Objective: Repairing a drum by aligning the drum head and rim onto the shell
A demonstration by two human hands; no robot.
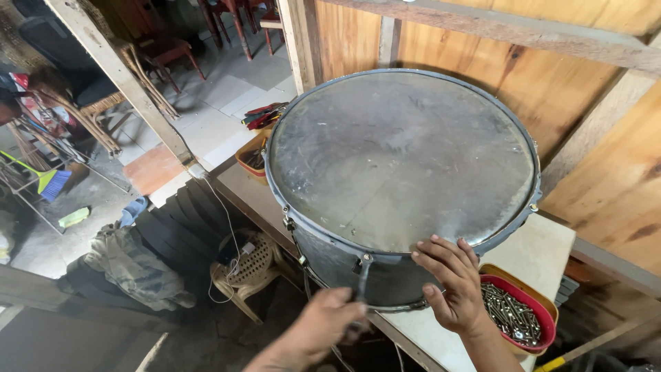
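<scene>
Drum (403, 172) sits mid-frame on the counter (537, 255), head facing up. Lower centre, the left hand (323, 324) is closed around a drum key (361, 275) on the tension rod at the near rim. Just right of that, the right hand (451, 279) lies open, fingers spread, pressing the hoop. I'd say go in small turns and keep that hoop pinned. Red bowl of screws (516, 317) sits lower right.

My drum (403, 162) has a scuffed grey head and blue-grey rim; the screw bowl (544, 315) is red in a yellow one.
</scene>
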